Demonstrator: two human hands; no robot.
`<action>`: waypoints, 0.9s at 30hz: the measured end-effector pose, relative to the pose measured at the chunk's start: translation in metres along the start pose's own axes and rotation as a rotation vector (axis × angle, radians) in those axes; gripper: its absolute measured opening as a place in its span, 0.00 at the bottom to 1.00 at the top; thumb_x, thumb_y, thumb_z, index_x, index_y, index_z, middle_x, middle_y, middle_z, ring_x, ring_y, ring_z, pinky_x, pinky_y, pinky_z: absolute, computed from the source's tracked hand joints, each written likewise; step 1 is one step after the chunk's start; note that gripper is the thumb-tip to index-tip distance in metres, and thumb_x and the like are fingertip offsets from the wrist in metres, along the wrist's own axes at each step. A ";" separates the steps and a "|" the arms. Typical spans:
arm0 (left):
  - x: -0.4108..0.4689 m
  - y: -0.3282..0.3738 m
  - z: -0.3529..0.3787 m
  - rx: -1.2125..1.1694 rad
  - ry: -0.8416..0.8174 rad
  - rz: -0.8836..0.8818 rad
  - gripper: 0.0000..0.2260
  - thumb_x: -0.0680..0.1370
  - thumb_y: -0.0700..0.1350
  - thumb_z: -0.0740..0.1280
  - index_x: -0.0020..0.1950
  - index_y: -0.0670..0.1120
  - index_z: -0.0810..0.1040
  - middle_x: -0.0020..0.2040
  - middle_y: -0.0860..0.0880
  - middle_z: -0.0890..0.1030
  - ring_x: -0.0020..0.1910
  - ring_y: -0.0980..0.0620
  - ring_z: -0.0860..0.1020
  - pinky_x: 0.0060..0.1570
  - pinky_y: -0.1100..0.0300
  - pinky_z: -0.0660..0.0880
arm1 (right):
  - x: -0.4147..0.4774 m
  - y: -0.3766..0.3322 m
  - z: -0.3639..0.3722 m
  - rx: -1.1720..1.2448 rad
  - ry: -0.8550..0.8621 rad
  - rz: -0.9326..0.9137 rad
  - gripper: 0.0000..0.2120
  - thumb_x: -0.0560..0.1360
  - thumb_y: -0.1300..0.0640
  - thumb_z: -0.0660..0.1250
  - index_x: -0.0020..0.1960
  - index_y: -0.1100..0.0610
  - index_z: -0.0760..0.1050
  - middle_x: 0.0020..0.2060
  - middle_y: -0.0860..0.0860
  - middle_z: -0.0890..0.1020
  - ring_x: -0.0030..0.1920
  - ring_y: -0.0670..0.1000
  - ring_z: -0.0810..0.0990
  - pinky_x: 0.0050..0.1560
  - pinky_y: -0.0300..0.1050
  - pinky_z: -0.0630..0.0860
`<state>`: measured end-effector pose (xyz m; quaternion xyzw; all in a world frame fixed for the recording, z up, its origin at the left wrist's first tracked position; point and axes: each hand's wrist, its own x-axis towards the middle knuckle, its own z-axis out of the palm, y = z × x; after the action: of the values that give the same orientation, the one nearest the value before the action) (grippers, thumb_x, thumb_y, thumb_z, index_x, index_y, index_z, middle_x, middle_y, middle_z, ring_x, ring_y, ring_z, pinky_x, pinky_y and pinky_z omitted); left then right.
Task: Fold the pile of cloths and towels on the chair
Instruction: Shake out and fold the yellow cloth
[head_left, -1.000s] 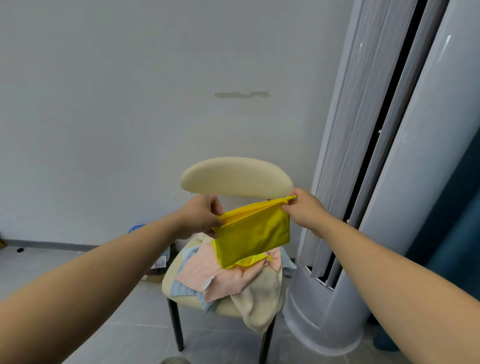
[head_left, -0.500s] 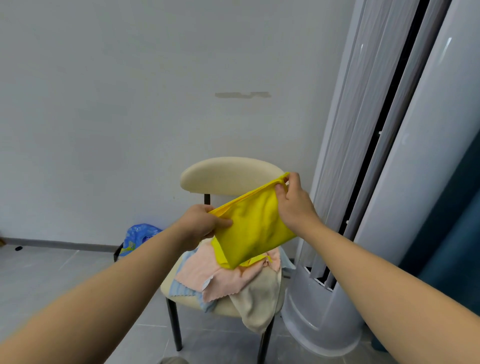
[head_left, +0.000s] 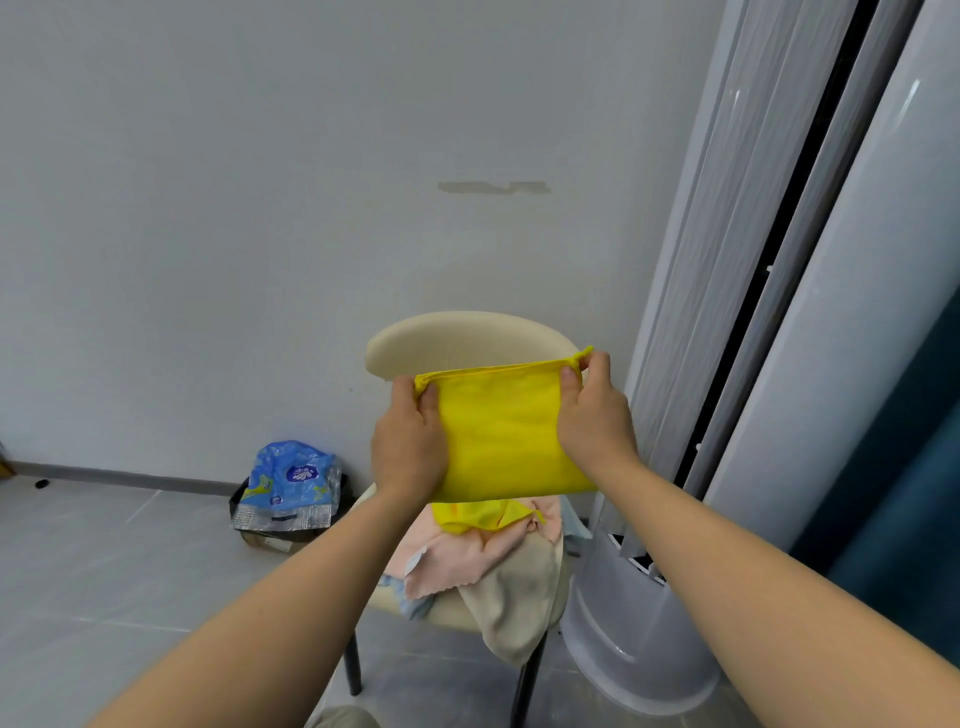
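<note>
**Yellow cloth squared up and held level above the chair**

Half a second ago the folded cloth hung on a slant, its right corner raised; now both hands have brought its top edge level and turned its face flat toward the camera, with the view itself shifted a little so more floor shows at lower left.

Nearest, two bare forearms run in from the lower corners of the frame. The left hand is closed on the upper left corner of the bright yellow folded microfibre cloth, thumb on the near face and fingers behind. The right hand pinches the upper right corner the same way, a small tab of fabric poking above its fingers. The cloth hangs in mid-frame, clear of the seat, just above the pile.

Below it, on the cream padded chair with dark legs, lie a second crumpled yellow piece, a pale pink cloth, a beige towel drooping over the seat's front edge and a sliver of light blue cloth.

To do this step well, I judge the layers should be kept taut between the two grips, the corners checked for alignment, then the next fold made in one clean pass.

Farther back, a blue printed plastic bag sits on the floor by the wall at left, and a tall grey-white standing air conditioner fills the right.
</note>
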<state>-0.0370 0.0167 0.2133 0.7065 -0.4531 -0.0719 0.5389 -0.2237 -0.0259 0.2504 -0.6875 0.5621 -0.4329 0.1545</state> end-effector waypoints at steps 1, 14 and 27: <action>-0.001 -0.001 0.000 -0.014 -0.002 0.007 0.11 0.84 0.53 0.57 0.54 0.46 0.70 0.48 0.40 0.79 0.48 0.37 0.76 0.41 0.51 0.65 | 0.000 0.001 0.000 0.013 -0.003 0.007 0.11 0.85 0.47 0.51 0.60 0.53 0.64 0.42 0.53 0.75 0.42 0.59 0.75 0.38 0.49 0.66; -0.001 -0.001 0.007 -0.138 -0.205 -0.254 0.09 0.84 0.50 0.58 0.53 0.46 0.74 0.50 0.46 0.76 0.54 0.40 0.76 0.51 0.51 0.72 | 0.009 0.024 0.009 0.031 -0.028 0.158 0.24 0.83 0.43 0.57 0.35 0.56 0.74 0.38 0.57 0.80 0.45 0.61 0.79 0.41 0.50 0.70; -0.015 0.000 0.013 0.174 -0.091 0.115 0.13 0.84 0.55 0.52 0.56 0.46 0.68 0.43 0.43 0.78 0.43 0.37 0.77 0.37 0.50 0.70 | -0.010 0.024 0.014 -0.132 0.134 0.221 0.22 0.83 0.39 0.41 0.51 0.55 0.64 0.47 0.60 0.80 0.47 0.64 0.78 0.44 0.55 0.74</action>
<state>-0.0535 0.0186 0.2017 0.7195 -0.5213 -0.0332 0.4576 -0.2278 -0.0283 0.2214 -0.5999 0.6706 -0.4202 0.1177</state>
